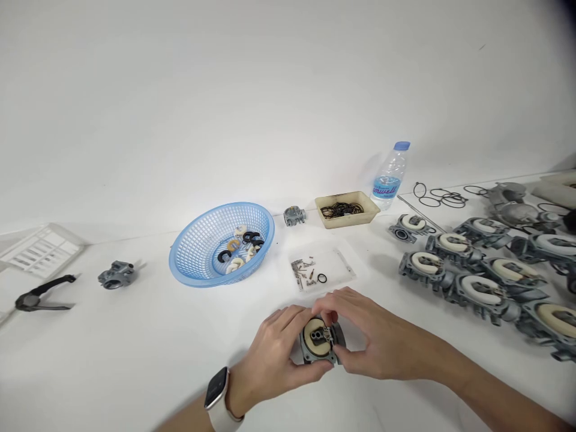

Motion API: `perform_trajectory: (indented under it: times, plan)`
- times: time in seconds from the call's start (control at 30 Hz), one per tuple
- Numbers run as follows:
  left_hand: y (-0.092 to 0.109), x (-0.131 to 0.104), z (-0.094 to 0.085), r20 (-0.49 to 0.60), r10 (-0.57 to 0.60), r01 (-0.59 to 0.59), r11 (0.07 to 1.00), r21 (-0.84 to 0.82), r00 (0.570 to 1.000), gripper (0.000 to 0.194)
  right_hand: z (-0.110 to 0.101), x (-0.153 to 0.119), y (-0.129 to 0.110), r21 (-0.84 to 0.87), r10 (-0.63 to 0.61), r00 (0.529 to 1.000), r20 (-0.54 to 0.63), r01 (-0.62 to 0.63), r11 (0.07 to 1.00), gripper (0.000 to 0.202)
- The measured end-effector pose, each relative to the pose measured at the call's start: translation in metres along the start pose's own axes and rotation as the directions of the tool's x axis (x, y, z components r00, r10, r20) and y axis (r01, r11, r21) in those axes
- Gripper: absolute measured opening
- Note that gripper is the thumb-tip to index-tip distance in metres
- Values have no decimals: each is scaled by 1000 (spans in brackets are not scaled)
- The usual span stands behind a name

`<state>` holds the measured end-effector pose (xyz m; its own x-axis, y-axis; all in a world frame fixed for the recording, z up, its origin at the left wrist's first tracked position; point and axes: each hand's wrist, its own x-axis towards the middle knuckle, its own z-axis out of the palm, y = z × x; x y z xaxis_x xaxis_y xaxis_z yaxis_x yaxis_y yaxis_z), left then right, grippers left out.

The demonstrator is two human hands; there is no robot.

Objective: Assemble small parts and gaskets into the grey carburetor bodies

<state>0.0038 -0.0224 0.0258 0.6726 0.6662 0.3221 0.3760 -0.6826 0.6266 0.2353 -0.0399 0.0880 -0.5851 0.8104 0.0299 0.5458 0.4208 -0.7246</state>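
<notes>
A grey metal carburetor body (pixel 308 355) with a cream horseshoe-shaped float (pixel 311 339) fitted in its open face rests low on the white table. My left hand (pixel 279 348), below a wrist with a smartwatch, is closed round its left side, thumb along the near edge. My right hand (pixel 366 336) grips the right side, thumb and fingertips by the small metal hinge part (pixel 329 336) next to the float. Whether those fingertips pinch a small pin cannot be made out. Just beyond lies a clear plastic bag (pixel 333 258) with small brass parts and a black O-ring (pixel 321 278).
A blue basket (pixel 193 277) holds white, black and tan floats. Behind stand a cream tray (pixel 348 222) of black rings and a water bottle (pixel 389 177). Several carburetors with floats (pixel 479 291) crowd the right. Leftward lie a loose carburetor (pixel 116 275) and a black clamp-like tool (pixel 42 297).
</notes>
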Motion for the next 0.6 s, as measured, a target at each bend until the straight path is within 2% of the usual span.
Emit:
perform_trajectory:
  times: [0.13, 0.37, 0.6]
  plan:
    - [-1, -1, 0, -8, 3, -3, 1000, -5, 1000, 62, 0, 2, 0, -53, -14, 996, -94, 9, 999, 39]
    - [-2, -1, 1, 3, 12, -12, 1000, 14, 1000, 63, -4, -1, -4, -9, -3, 1000, 15, 3, 1000, 46]
    - [-1, -2, 0, -12, 29, -29, 999, 22, 999, 66, 4, 2, 1, -81, -23, 996, -86, 16, 997, 38]
